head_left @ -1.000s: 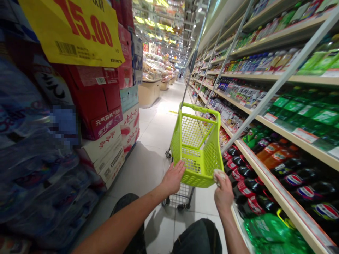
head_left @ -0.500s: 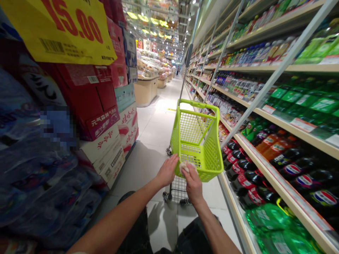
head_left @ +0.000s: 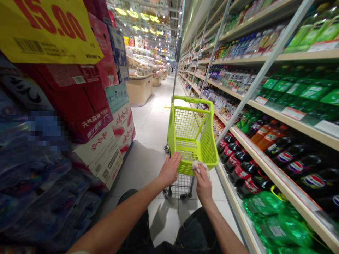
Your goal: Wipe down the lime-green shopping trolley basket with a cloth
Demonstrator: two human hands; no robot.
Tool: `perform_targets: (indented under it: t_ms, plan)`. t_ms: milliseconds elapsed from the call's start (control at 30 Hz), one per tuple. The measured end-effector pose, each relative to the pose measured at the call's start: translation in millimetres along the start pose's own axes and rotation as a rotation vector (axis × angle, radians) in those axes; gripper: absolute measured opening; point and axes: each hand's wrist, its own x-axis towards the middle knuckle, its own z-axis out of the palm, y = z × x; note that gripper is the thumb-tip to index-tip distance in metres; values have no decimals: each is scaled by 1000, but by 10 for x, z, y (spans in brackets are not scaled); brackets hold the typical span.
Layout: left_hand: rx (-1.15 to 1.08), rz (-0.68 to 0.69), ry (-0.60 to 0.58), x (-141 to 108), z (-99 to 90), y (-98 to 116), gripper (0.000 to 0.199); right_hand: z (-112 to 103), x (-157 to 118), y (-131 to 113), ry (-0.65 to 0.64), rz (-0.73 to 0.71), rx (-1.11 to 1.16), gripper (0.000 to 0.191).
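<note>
A lime-green plastic shopping cart [head_left: 209, 145] stands in front of my knees, with a latticed basket on a metal frame with casters. My left hand [head_left: 170, 170] grips the near left corner of the basket, its fingers bent over the rim. In my right hand [head_left: 203, 184] is a crumpled off-white cloth [head_left: 196, 164], pinched and pressed to the basket's near rim, right of the middle. Part of the cloth hangs beside the fingers. I see no goods inside the basket.
Shelves of drink bottles [head_left: 299, 106] line the right side close to the cart. Stacked cartons [head_left: 103, 148] and shrink-wrapped bottles [head_left: 39, 190] stand on the left under a yellow price sign [head_left: 53, 31]. A tiled aisle [head_left: 150, 130] runs ahead past display counters [head_left: 139, 91].
My right hand has slid the cloth rightward along the basket's near rim, away from my left hand. The left hand stays at the corner. The view has shifted slightly.
</note>
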Motion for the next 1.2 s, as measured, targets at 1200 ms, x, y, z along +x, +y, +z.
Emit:
perform_targets:
  t_ms: [1200]
  plan:
    - [193, -21, -8, -21, 188, 73, 67, -384, -318, 465, 74, 286, -148, 51]
